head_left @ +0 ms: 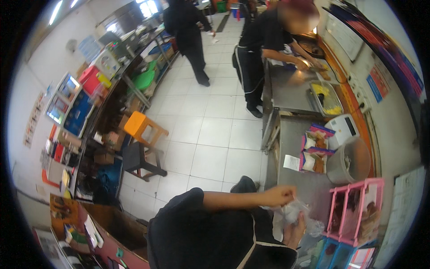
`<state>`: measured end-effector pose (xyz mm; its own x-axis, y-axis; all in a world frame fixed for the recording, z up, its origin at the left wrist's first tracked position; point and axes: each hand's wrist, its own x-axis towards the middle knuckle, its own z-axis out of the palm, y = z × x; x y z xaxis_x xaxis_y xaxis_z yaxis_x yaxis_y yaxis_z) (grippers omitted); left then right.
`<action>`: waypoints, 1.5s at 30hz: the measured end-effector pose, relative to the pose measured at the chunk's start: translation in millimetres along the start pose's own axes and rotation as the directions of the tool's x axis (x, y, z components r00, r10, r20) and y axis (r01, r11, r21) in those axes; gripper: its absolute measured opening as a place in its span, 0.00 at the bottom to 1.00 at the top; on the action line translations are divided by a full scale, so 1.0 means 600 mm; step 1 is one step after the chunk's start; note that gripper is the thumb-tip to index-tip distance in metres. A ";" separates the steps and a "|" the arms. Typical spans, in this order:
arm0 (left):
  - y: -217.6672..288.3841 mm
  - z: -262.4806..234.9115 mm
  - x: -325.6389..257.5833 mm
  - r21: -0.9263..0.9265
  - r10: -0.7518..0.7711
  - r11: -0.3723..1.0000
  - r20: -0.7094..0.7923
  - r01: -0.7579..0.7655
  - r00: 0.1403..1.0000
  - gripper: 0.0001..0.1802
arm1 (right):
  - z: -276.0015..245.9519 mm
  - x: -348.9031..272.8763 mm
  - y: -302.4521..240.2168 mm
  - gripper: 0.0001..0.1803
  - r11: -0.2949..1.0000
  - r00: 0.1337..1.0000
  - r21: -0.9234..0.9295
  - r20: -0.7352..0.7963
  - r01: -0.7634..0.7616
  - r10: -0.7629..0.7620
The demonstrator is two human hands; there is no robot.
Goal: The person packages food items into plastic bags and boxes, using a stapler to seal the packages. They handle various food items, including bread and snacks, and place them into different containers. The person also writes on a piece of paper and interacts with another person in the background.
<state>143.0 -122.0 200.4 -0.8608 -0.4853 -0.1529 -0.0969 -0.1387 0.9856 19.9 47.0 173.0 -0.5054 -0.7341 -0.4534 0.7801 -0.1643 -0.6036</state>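
Note:
Over the near end of the steel counter (289,179), both hands are on a clear plastic bag (293,210). My left hand (280,196) pinches the bag's upper edge, fingers closed. Lower down, my right hand (294,231) is closed around its side, with the thumb up against the plastic. Something whitish shows through the bag, but I cannot make out what. More crumpled clear plastic (315,227) lies just right of my right hand. Beyond my hands are two open food boxes (313,161) with white and brown food, and a white paper slip (292,162).
A pink basket rack (356,210) and a blue basket (333,255) stand at the right. Behind the boxes are a clear tub (348,161) and a white scale (342,130). A co-worker (264,40) works farther along; another person (183,36) walks. Stools (142,127) stand left.

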 end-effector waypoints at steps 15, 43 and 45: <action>-0.016 -0.045 -0.091 0.837 -0.065 0.501 -0.216 0.219 0.974 0.18 | 0.138 0.046 -0.001 0.04 0.118 0.702 -0.695 0.711 0.710 -0.042; -0.136 -0.099 -0.198 -0.439 -0.455 0.870 -0.536 0.225 0.712 0.15 | -0.156 0.101 -0.001 0.59 -0.386 0.905 -0.901 0.318 0.196 -0.284; -0.134 -0.100 -0.165 -0.440 -0.455 0.863 -0.469 0.246 0.757 0.17 | -0.193 0.115 -0.007 0.62 -0.506 0.984 -0.863 0.097 0.008 -0.150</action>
<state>265.9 -114.8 132.0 -0.3732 -0.7092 -0.5981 -0.0754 -0.6194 0.7815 -60.9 73.4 68.2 -0.5784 -0.7616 -0.2924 -0.7167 0.6456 -0.2638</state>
